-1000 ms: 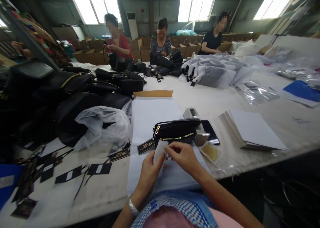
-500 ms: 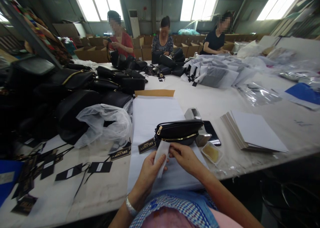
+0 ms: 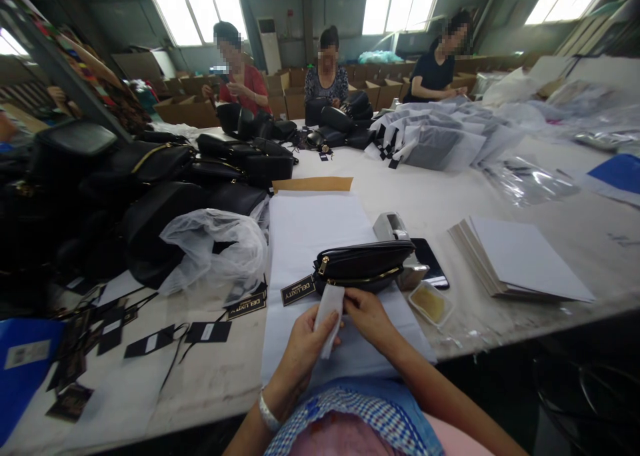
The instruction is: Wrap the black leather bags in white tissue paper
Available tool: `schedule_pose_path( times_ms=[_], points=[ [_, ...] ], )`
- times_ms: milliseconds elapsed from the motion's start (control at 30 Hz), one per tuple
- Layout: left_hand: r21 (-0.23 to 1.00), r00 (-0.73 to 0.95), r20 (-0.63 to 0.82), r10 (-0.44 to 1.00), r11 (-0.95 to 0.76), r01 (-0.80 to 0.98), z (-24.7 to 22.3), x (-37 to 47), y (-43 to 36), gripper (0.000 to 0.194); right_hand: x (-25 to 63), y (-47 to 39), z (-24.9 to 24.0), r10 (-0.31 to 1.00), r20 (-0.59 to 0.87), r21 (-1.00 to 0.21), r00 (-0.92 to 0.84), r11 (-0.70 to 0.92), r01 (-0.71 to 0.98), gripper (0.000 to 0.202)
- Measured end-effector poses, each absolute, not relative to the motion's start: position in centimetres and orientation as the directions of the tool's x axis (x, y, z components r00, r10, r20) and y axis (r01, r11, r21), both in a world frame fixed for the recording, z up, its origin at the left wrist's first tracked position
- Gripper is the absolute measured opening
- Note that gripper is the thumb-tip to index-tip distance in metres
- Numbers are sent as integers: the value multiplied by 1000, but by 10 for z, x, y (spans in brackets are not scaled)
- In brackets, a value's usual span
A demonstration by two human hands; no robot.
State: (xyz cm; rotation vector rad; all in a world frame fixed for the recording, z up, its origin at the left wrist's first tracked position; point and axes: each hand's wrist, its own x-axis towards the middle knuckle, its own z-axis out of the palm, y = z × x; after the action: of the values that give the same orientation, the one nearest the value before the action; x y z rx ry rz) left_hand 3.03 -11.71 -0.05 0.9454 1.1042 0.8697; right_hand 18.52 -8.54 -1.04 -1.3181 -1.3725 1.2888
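A folded strip of thin white paper point(image 3: 330, 313) is pinched upright in my left hand point(image 3: 306, 336), the thumb lying across its front. Close beside it, my right hand point(image 3: 369, 315) has its fingers curled together at the lower edge of a black zip bag point(image 3: 357, 263); what they hold, if anything, is hidden. The bag lies on a stack of white paper sheets point(image 3: 315, 219), its gold zips showing. From its left end hangs a black swing tag point(image 3: 299, 289) with gold lettering.
A tape dispenser point(image 3: 390, 227), a phone point(image 3: 434, 269) and a small dish of yellowish stuff point(image 3: 429, 304) stand right of the bag. Farther right lie grey-white boards point(image 3: 533, 259). Black bags point(image 3: 165, 209), clear plastic point(image 3: 215, 249) and loose tags point(image 3: 150, 341) crowd the left. Several co-workers sit opposite.
The view has shifted slightly, so the table things appear a little farther right. Both hands keep nearly the same pose at the paper strip and bag.
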Motion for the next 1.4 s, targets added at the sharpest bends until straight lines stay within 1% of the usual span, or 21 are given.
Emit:
schedule_pose_path(
  times_ms=[100, 133, 200, 233, 300, 367, 400, 467, 533, 567, 600, 667, 733, 767, 867, 1033, 1167, 1267, 1333, 1400],
  points=[
    [934, 204, -318, 926, 343, -103, 0, 32, -118, 45, 186, -95, -3, 973, -170, -978, -158, -186, -90, 44],
    [937, 197, -312, 929, 336, -98, 0, 33, -119, 44, 184, -97, -1, 968, -184, -972, -169, -205, -118, 46],
    [942, 184, -306, 934, 325, -85, 0, 35, -120, 44, 182, -100, 3, 973, -167, -981, -159, -181, -77, 44],
    [943, 181, -305, 935, 323, -77, 0, 36, -120, 43, 182, -101, 6, 978, -138, -990, -155, -143, -19, 41],
    [943, 179, -312, 933, 328, -61, -1, 36, -122, 43, 189, -102, 12, 987, -64, -988, -148, -42, 148, 36],
    [943, 174, -319, 932, 330, -42, -1, 34, -122, 42, 208, -101, 19, 995, 50, -928, -84, 77, 365, 35],
    [944, 166, -319, 933, 328, -31, -1, 34, -123, 42, 223, -99, 23, 992, 125, -872, -11, 115, 475, 35],
    [947, 150, -316, 937, 322, -17, -1, 33, -122, 42, 258, -92, 28, 934, 298, -755, 197, 104, 648, 32],
    [946, 139, -319, 938, 324, -18, -2, 33, -121, 43, 295, -79, 26, 826, 421, -687, 375, 20, 727, 31],
    [945, 135, -321, 937, 327, -25, -2, 34, -120, 44, 312, -70, 22, 796, 438, -677, 419, -15, 736, 32],
    [943, 131, -325, 937, 332, -33, -3, 35, -119, 44, 326, -60, 16, 799, 408, -693, 442, -45, 720, 33],
    [939, 125, -332, 935, 340, -44, -4, 36, -118, 44, 347, -41, 2, 830, 268, -777, 489, -113, 619, 32],
    [939, 125, -333, 935, 341, -45, -4, 36, -117, 43, 356, -28, -12, 859, 145, -846, 490, -150, 512, 33],
    [940, 126, -333, 935, 340, -41, -4, 36, -118, 43, 358, -23, -17, 870, 112, -868, 480, -149, 473, 34],
    [941, 126, -331, 935, 337, -26, -3, 36, -119, 43, 355, -24, -24, 885, 81, -919, 459, -112, 379, 35],
    [936, 121, -346, 930, 352, -30, -1, 36, -119, 44, 341, -56, -12, 823, 146, -959, 550, -18, 283, 29],
    [939, 119, -337, 934, 342, -31, -1, 35, -118, 43, 328, -84, -7, 792, 115, -965, 600, -53, 256, 33],
    [935, 122, -348, 929, 354, -33, 0, 34, -117, 43, 325, -88, -6, 787, 186, -935, 588, -42, 351, 33],
    [930, 124, -358, 925, 365, -33, 0, 34, -116, 43, 328, -83, -3, 787, 273, -901, 553, 8, 433, 31],
    [929, 123, -363, 924, 370, -36, 0, 34, -116, 43, 332, -77, 1, 786, 340, -879, 516, 70, 473, 30]
  ],
)
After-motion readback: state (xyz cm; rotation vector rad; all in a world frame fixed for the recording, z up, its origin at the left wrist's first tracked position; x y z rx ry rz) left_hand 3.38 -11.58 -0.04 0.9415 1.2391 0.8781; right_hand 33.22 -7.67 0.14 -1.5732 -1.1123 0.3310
